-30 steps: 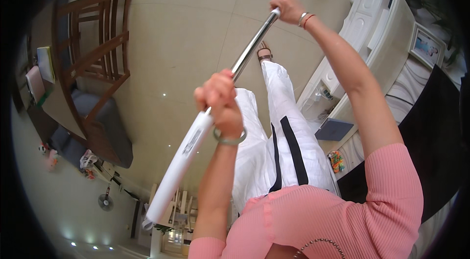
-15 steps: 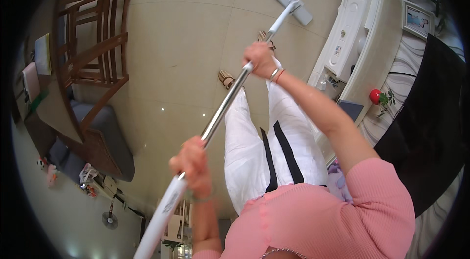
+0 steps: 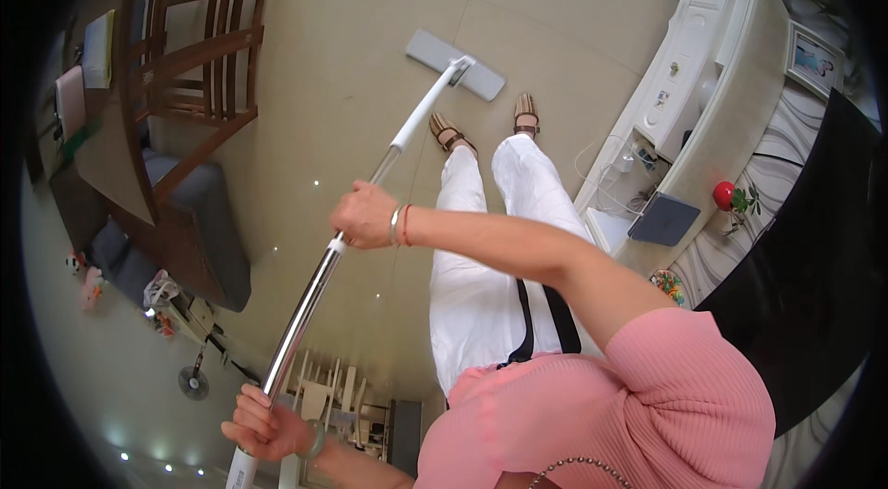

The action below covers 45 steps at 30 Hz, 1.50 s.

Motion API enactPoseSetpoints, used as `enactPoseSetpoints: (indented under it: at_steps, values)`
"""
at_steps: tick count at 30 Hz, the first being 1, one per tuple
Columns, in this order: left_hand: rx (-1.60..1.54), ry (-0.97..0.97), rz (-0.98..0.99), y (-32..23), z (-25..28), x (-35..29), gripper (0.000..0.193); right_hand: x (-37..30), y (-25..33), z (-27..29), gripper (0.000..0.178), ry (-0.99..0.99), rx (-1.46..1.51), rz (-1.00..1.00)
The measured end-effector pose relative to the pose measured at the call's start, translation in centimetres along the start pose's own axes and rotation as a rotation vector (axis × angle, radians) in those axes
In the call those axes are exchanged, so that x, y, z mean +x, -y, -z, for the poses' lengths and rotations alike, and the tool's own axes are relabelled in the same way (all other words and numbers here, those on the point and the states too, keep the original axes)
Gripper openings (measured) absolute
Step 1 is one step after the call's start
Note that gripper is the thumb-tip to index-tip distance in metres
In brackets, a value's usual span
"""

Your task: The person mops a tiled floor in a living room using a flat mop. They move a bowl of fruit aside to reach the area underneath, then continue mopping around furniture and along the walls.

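A flat mop [image 3: 418, 110] with a white and chrome pole slants from the lower left up to its grey rectangular head, which rests on the tiled floor just ahead of my feet. My right hand [image 3: 366, 214] is closed around the middle of the pole, the arm stretched across my body. Lower down, near the pole's white top end, my left hand [image 3: 266, 426] grips it with curled fingers. A silver bangle and red cord circle my right wrist; a greenish bangle is on my left.
A brown wooden chair [image 3: 203, 54] stands on the left beside a table and a grey cushioned seat [image 3: 199, 230]. Along the right runs a white low cabinet [image 3: 668, 86] holding a picture frame [image 3: 814, 59], a dark tablet-like panel [image 3: 664, 219] and a red potted plant [image 3: 723, 195].
The mop head has swept left across the floor, from right of my feet to ahead of them. Both hands have moved left and down with the pole.
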<state>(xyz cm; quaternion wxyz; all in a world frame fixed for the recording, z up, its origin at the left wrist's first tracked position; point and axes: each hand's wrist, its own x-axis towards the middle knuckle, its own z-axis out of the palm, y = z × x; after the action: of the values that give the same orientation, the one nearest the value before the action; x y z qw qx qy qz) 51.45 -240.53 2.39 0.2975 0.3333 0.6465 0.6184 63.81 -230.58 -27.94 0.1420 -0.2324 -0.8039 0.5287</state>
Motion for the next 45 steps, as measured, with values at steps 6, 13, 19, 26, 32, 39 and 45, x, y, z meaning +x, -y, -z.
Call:
enactPoseSetpoints:
  at_steps: [6,13,19,26,32,39,45]
  values:
    - [-0.173,-0.089,0.064,8.4,-12.0,-2.2,0.041,-8.3,-11.3,10.5,0.009,-0.021,-0.220,-0.057]
    - [-0.294,0.177,0.069,16.9,-32.4,-6.4,0.030,-21.4,-25.4,27.4,0.007,-0.158,-0.547,-0.241]
    - [-0.357,0.307,0.112,17.3,-38.2,-8.6,0.029,-26.7,-27.1,30.9,0.009,-0.316,-0.489,-0.354]
    - [-0.237,0.461,0.097,13.5,-35.5,-10.3,0.029,-29.5,-23.3,25.8,0.013,-0.535,-0.372,-0.362]
    - [-0.130,0.625,0.084,10.8,-27.6,-10.8,0.028,-28.8,-17.1,18.1,0.016,-0.728,-0.309,-0.382]
    - [-0.001,0.878,0.015,7.8,-19.6,-9.2,0.028,-25.9,-11.3,8.9,0.019,-0.942,-0.274,-0.394]
    - [0.063,0.854,0.035,3.8,-8.9,-5.1,0.031,-17.4,-4.7,-0.6,0.018,-1.079,-0.263,-0.336]
